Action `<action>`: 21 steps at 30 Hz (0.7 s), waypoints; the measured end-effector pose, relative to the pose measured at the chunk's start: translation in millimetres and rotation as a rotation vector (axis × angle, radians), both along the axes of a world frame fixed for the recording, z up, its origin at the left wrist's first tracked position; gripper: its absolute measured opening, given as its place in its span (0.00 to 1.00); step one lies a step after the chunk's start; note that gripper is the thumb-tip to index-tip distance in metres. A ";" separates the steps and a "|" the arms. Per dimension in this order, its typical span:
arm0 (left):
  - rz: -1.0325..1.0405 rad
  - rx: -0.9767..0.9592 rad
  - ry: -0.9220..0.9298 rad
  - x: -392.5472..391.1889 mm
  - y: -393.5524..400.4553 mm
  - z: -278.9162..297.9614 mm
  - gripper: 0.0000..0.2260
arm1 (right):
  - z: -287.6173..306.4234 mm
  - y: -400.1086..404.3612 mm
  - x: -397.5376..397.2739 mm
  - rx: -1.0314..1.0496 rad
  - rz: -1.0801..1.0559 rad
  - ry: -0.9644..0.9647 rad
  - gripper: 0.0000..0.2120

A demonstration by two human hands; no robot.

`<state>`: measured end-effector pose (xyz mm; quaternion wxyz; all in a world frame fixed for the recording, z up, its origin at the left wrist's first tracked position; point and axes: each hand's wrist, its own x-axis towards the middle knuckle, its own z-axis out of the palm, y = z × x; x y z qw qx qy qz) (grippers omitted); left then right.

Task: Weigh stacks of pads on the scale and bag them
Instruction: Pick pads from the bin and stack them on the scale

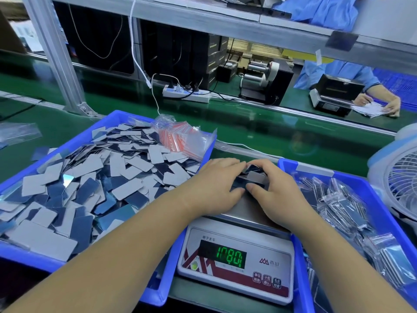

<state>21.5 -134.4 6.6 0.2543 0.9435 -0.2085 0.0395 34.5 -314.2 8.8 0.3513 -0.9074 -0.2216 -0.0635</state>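
A small stack of grey and dark blue pads (253,178) lies on the steel pan of the white scale (237,265), whose green display is lit. My left hand (216,184) and my right hand (275,188) both curl around this stack from either side, fingertips meeting over its far edge. A blue bin (117,118) on the left holds a heap of loose pads (94,177). A bundle of clear zip bags with red strips (180,138) lies at its far right corner.
A blue bin (300,263) to the right holds several bagged pad stacks (352,213). A white fan (397,177) stands at the far right. Beyond lie a green conveyor belt (248,129), a power strip (185,93), a label dispenser (266,84) and another person (376,100) writing.
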 end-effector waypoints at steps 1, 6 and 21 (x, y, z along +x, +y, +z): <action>0.017 -0.058 -0.003 -0.3 0.2 1.3 0.25 | 0.8 -0.1 -0.5 0.038 -0.003 0.004 0.20; 0.045 -0.218 0.036 0.1 2.8 4.8 0.22 | 1.4 1.3 -1.1 0.143 -0.008 0.058 0.20; 0.028 -0.010 0.052 -5.9 -8.0 3.4 0.16 | 16.3 -6.2 -2.2 -0.138 -0.037 -0.265 0.09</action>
